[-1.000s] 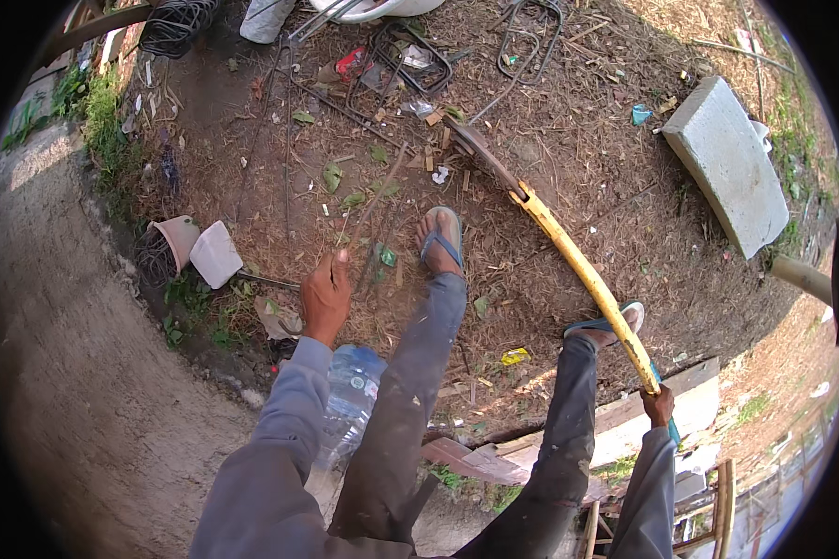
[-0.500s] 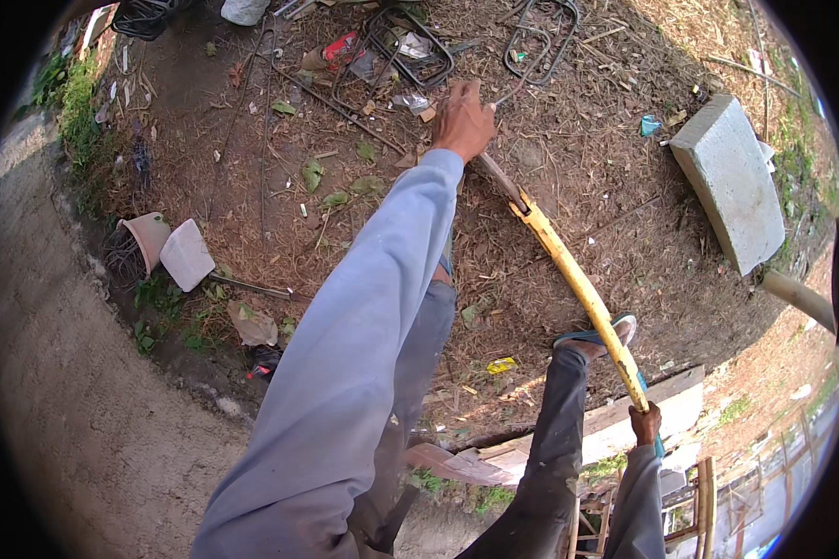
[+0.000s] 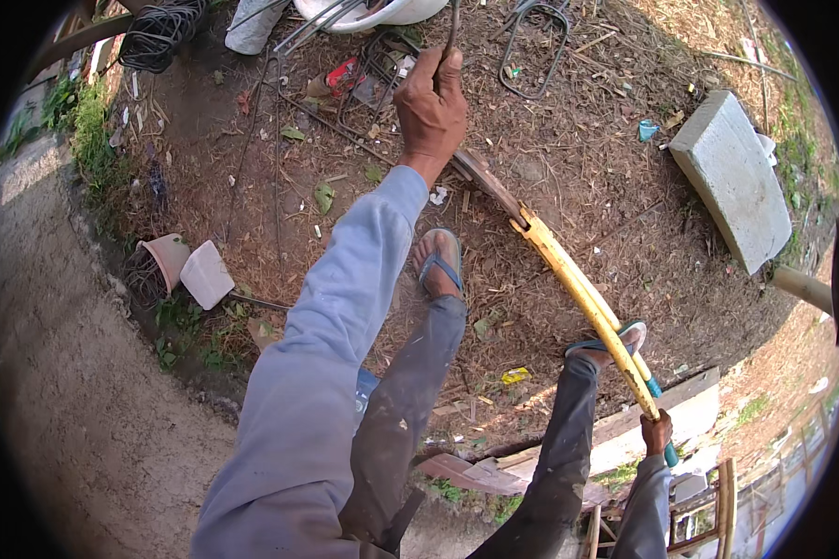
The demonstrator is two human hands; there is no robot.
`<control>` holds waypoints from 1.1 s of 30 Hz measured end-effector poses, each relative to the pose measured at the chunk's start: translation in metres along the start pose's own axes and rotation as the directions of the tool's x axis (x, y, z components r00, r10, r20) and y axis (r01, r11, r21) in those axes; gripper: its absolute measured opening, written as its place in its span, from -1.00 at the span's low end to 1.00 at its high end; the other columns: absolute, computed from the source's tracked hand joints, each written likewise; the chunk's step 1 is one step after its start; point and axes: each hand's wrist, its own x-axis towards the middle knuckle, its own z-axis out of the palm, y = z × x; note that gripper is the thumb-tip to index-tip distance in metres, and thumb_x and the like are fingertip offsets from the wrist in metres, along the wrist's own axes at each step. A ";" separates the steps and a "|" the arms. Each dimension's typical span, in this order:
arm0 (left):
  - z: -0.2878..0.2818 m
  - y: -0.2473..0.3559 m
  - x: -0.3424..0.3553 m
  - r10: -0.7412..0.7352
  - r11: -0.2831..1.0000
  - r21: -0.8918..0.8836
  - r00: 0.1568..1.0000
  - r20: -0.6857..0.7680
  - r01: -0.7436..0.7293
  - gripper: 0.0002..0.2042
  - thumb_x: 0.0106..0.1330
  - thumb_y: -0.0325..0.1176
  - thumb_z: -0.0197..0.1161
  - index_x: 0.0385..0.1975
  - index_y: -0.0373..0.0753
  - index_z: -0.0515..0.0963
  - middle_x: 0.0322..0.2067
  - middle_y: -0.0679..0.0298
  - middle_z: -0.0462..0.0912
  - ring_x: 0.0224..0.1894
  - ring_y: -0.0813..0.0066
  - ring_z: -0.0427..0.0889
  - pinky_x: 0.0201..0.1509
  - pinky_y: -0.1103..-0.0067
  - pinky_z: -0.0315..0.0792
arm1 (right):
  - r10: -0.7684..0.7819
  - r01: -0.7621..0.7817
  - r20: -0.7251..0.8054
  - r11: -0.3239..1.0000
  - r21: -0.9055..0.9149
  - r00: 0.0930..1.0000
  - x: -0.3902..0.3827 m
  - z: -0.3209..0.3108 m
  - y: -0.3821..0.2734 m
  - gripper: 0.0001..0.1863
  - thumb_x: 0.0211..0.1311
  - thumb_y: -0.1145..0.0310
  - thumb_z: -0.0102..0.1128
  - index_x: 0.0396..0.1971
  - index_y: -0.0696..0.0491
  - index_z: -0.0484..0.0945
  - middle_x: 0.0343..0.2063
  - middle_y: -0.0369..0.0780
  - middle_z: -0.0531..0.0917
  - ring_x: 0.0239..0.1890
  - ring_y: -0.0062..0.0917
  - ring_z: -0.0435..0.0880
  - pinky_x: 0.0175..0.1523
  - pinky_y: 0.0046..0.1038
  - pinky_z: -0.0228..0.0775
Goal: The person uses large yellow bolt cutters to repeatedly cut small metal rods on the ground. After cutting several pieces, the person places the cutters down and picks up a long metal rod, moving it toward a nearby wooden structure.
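Note:
My left hand (image 3: pixel 432 104) is closed on a thin dark metal rod (image 3: pixel 452 23) that runs up past the top edge. My right hand (image 3: pixel 655 432) grips one handle of a long yellow cutting tool (image 3: pixel 569 270) with teal grips at its lower right end. The two handles stand slightly apart at that end. The tool's rusty metal head (image 3: pixel 487 177) lies just below and right of my left hand, its tip partly hidden by the hand. My sandalled feet (image 3: pixel 440 261) are on either side, on littered dirt.
Bent rod loops (image 3: pixel 534 56), a white basin (image 3: pixel 373 9) and a dark wire coil (image 3: pixel 161 33) are at the top. A concrete slab (image 3: pixel 729 182) and pipe (image 3: pixel 802 289) are right, a tipped pot (image 3: pixel 170 261) left. Boards (image 3: pixel 513 475) and wooden frames (image 3: pixel 708 508) lie lower right.
My left hand has moved up from beside my left leg to above the tool's head, holding the rod. The tool's yellow handles have opened slightly apart at the grip end.

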 end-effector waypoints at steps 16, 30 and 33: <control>-0.117 -0.136 -0.024 -0.401 0.821 0.512 0.894 0.199 0.254 -0.77 0.31 -0.21 0.28 -0.27 -0.27 0.59 -0.45 0.23 0.67 -0.45 0.45 0.65 -0.35 0.50 0.49 | 0.012 -0.013 0.057 1.000 0.018 0.998 0.009 -0.002 0.022 -0.62 -0.22 0.31 0.37 -0.38 0.24 0.55 -0.43 0.07 0.62 -0.32 -0.02 0.59 -0.14 -0.13 0.41; -0.080 -0.296 -0.071 -0.786 0.543 0.307 0.602 -0.142 0.781 -0.71 0.24 -0.19 0.38 -0.44 -0.35 0.62 -0.55 0.18 0.65 -0.52 0.42 0.61 -0.38 0.45 0.46 | 0.173 -0.157 0.216 0.984 -0.087 0.961 0.017 -0.001 0.044 -0.32 -0.16 0.31 0.34 0.02 0.37 0.44 -0.10 0.19 0.55 -0.02 -0.01 0.53 0.14 -0.13 0.35; -0.100 -0.283 -0.070 -0.816 0.528 0.386 0.578 -0.018 0.757 -0.81 0.29 -0.35 0.27 -0.28 -0.38 0.59 -0.46 0.17 0.67 -0.47 0.41 0.66 -0.41 0.49 0.48 | 0.225 -0.208 0.259 0.974 -0.090 0.939 0.017 0.000 0.055 -0.19 -0.16 0.28 0.36 0.15 0.39 0.36 0.01 0.20 0.50 0.09 0.01 0.48 0.22 -0.15 0.31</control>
